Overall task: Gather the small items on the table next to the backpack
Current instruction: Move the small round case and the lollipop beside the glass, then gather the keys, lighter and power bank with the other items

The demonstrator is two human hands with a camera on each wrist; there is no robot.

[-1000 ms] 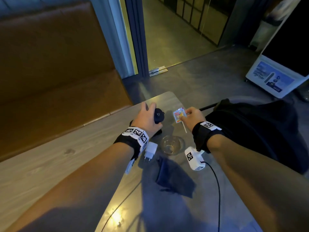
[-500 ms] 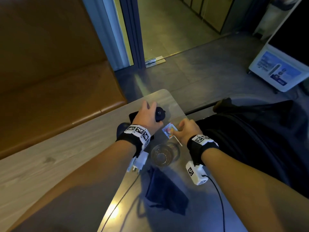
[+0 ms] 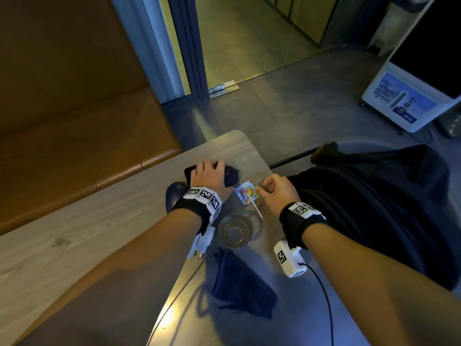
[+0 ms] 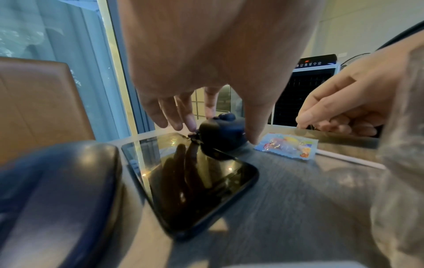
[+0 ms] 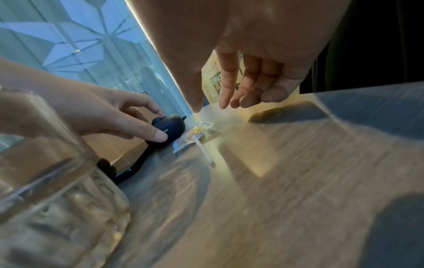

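Now L grip (image 3: 208, 177) clasps rounded dark case (image 3: 232, 177) (matte)

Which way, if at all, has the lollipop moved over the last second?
Yes. The lollipop has come down from the right hand onto the table, ending nearer the glass.

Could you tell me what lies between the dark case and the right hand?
A wrapped lollipop lies flat there, beside the dark case; the head view shows it.

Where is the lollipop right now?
The lollipop lies on the table, centre of the head view, between the dark case and the right hand, just beyond the glass.
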